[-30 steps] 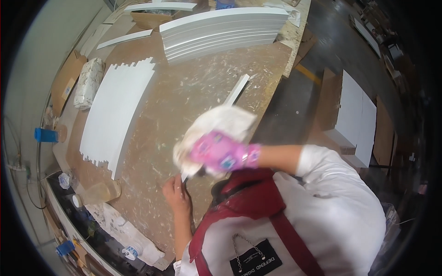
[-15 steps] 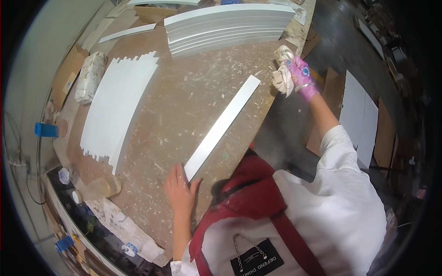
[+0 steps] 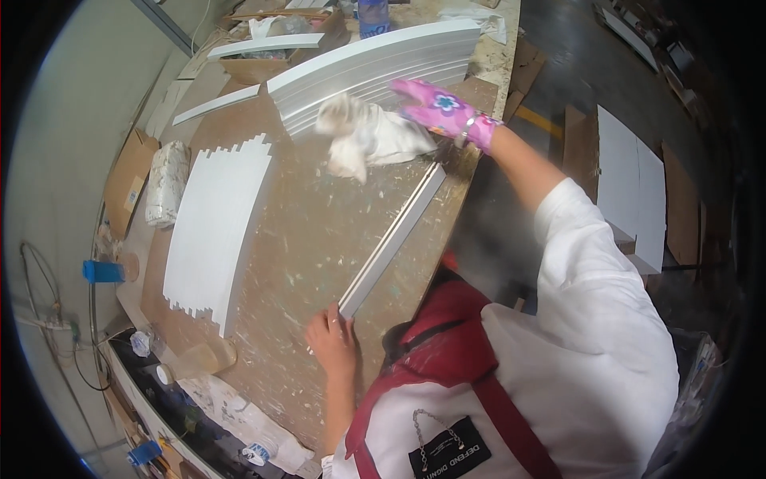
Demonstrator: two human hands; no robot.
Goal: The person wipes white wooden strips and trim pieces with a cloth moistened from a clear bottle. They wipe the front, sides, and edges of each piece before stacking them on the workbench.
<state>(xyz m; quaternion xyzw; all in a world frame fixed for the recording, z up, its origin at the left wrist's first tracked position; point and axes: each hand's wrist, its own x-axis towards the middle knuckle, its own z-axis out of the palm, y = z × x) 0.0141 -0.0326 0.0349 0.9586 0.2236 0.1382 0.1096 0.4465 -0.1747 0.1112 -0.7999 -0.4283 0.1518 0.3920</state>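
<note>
A long white strip [image 3: 391, 243] lies diagonally on the brown worktable, its grooved narrow edge facing up. My bare left hand [image 3: 331, 339] is closed around its near end. At the far end of the strip, my right hand [image 3: 443, 112] is in a pink flowered glove, thumb and fingers stretched apart. A crumpled white rag [image 3: 371, 136], smeared by motion, is just beside and below the gloved fingers. The rag covers part of those fingers, so any contact is hard to make out.
A stack of white strips [image 3: 383, 64] stands at the back, and a row of strips [image 3: 215, 231] lies at left. Near the left edge are a paint-spotted roll [image 3: 167, 184], a clear bottle [image 3: 199, 359] and a blue-topped container [image 3: 104, 271]. White panels [image 3: 630, 176] stand at right.
The white strip has turned from its flat face onto its side, with the grooved edge up. My right hand has swung left over the table, and the rag has spread out away from the glove.
</note>
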